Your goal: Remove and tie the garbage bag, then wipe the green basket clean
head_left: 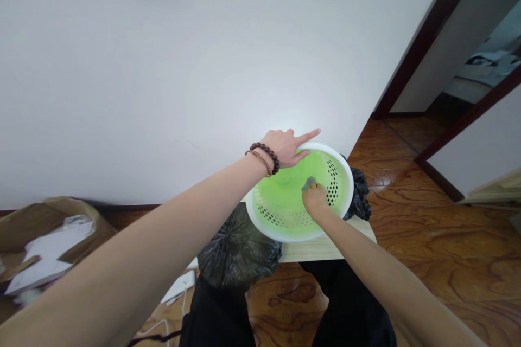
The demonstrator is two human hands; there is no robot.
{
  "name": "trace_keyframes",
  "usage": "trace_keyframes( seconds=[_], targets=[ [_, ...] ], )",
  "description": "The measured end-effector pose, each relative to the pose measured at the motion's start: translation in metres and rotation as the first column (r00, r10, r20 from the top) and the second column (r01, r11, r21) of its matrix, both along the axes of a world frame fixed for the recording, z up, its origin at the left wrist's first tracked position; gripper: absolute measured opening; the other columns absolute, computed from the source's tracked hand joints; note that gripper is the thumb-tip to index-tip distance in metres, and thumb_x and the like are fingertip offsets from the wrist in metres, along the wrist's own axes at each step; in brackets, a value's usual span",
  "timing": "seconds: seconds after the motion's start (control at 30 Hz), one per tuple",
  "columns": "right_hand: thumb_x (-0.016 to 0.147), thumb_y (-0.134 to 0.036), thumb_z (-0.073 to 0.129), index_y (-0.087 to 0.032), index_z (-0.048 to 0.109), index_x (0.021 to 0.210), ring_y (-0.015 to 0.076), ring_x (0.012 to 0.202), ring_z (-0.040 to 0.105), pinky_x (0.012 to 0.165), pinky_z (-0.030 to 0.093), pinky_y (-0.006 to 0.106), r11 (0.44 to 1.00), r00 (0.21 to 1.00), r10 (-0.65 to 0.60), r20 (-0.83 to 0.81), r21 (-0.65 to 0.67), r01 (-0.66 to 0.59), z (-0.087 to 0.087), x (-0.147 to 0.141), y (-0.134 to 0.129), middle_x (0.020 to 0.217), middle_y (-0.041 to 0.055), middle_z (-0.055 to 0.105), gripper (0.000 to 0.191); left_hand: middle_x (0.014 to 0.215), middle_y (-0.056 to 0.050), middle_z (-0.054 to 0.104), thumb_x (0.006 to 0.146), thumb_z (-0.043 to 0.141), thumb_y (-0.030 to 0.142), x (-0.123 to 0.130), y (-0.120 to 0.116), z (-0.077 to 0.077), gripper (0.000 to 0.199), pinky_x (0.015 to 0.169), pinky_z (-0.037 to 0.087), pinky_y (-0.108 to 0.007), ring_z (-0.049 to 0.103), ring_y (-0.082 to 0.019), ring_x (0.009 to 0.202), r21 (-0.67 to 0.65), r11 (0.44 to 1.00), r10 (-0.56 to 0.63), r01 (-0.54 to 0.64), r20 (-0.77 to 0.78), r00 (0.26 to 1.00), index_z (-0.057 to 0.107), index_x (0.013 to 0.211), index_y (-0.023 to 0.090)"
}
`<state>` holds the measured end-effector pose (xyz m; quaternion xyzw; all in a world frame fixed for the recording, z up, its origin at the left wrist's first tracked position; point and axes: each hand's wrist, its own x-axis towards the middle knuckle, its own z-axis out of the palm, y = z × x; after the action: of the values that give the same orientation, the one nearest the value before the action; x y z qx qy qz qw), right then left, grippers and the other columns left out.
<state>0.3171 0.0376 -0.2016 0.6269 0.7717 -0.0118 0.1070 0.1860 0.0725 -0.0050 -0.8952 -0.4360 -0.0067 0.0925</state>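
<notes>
A round basket (301,237), green inside with a white rim and holes in its sides, stands on a small light wooden table. At its back left rim is my left hand (285,147), palm down with the index finger stretched out and the thumb apart, a beaded bracelet on the wrist. Inside the basket, my right hand (315,198) is closed on a small grey cloth (309,181), which rests against the green surface. Part of the cloth is hidden by the fingers.
Black plastic bags (240,246) lie at the left and right of the basket. The table (311,249) stands against a white wall. A brown paper bag (77,211) with white items is on the left, near a white power strip (181,284) with cables. A doorway is at the right.
</notes>
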Motion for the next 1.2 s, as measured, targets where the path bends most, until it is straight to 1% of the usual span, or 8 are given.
trace_keyframes(
  seconds=[0.17,0.37,0.5,0.63,0.73,0.93,1.07,1.2],
  targets=[
    [0.083,-0.009,0.038,-0.008,0.069,0.097,0.0296,0.109,0.045,0.085,0.033,0.038,0.999,1.000,0.024,0.021,0.027,-0.024,0.001,0.005,0.005,0.107,0.0191,0.062,0.034,0.096,-0.009,0.064,0.085,0.031,0.043,-0.001,0.018,-0.001,0.054,0.064,0.040,-0.033,0.059,-0.024,0.079,-0.009,0.993,0.118,-0.118,0.011,0.993,0.025,0.138,0.036],
    [0.083,-0.007,0.037,-0.008,0.068,0.097,0.0291,0.114,0.042,0.087,0.034,0.037,0.999,0.997,-0.017,-0.069,0.043,0.020,-0.015,0.008,0.018,0.107,0.0189,0.062,0.034,0.094,-0.008,0.066,0.080,0.040,0.034,0.001,0.027,-0.010,0.051,0.061,0.041,-0.031,0.060,-0.023,0.079,-0.023,0.994,0.105,-0.104,0.073,0.992,0.037,0.132,0.035],
    [0.083,-0.013,0.042,-0.012,0.067,0.100,0.0249,0.103,0.052,0.083,0.037,0.031,0.995,0.969,-0.047,-0.242,-0.096,0.025,-0.030,-0.023,0.025,0.102,0.0146,0.065,0.030,0.093,-0.007,0.065,0.079,0.041,0.031,0.007,0.030,-0.014,0.044,0.062,0.042,-0.031,0.060,-0.022,0.078,-0.064,0.993,0.108,-0.100,0.132,0.985,0.048,0.122,0.032],
    [0.089,-0.025,0.036,-0.024,0.063,0.105,0.0147,0.089,0.059,0.075,0.040,0.022,0.986,0.926,0.039,-0.376,-0.134,-0.096,-0.035,-0.055,0.025,0.104,0.0024,0.066,0.032,0.086,-0.007,0.065,0.077,0.041,0.032,0.008,0.031,-0.015,0.038,0.057,0.042,-0.031,0.059,-0.021,0.072,-0.074,0.992,0.113,-0.103,0.150,0.982,0.054,0.113,0.029],
    [0.087,-0.022,0.040,-0.017,0.065,0.100,0.0191,0.093,0.057,0.080,0.038,0.026,0.988,0.945,0.082,-0.318,-0.100,-0.119,-0.028,-0.041,0.023,0.100,0.0097,0.067,0.029,0.084,-0.008,0.064,0.078,0.041,0.033,0.005,0.031,-0.014,0.035,0.057,0.042,-0.030,0.059,-0.021,0.072,-0.073,0.991,0.125,-0.116,0.138,0.983,0.056,0.109,0.027],
    [0.083,-0.003,0.036,-0.003,0.063,0.100,0.0264,0.112,0.046,0.092,0.030,0.036,0.999,0.980,0.004,-0.201,-0.045,-0.013,-0.019,0.004,0.026,0.106,0.0240,0.060,0.032,0.088,-0.008,0.064,0.079,0.039,0.036,0.004,0.031,-0.011,0.034,0.059,0.044,-0.031,0.060,-0.022,0.075,-0.113,0.986,0.137,-0.121,0.145,0.980,0.055,0.107,0.026],
    [0.084,-0.012,0.041,-0.013,0.059,0.107,0.0202,0.090,0.059,0.075,0.040,0.028,0.992,0.975,-0.042,-0.220,-0.123,0.015,-0.030,-0.034,0.019,0.099,0.0148,0.064,0.029,0.088,-0.009,0.064,0.078,0.040,0.034,0.007,0.028,-0.011,0.033,0.060,0.045,-0.032,0.061,-0.023,0.075,-0.121,0.985,0.143,-0.125,0.157,0.977,0.056,0.106,0.025],
    [0.088,-0.022,0.038,-0.018,0.056,0.109,0.0184,0.090,0.060,0.072,0.040,0.025,0.983,0.940,0.028,-0.339,-0.160,-0.087,-0.031,-0.058,0.015,0.099,0.0092,0.065,0.029,0.087,-0.009,0.064,0.077,0.040,0.034,0.006,0.024,-0.011,0.034,0.058,0.046,-0.033,0.061,-0.024,0.075,-0.100,0.986,0.152,-0.137,0.166,0.974,0.056,0.105,0.024]
  ],
)
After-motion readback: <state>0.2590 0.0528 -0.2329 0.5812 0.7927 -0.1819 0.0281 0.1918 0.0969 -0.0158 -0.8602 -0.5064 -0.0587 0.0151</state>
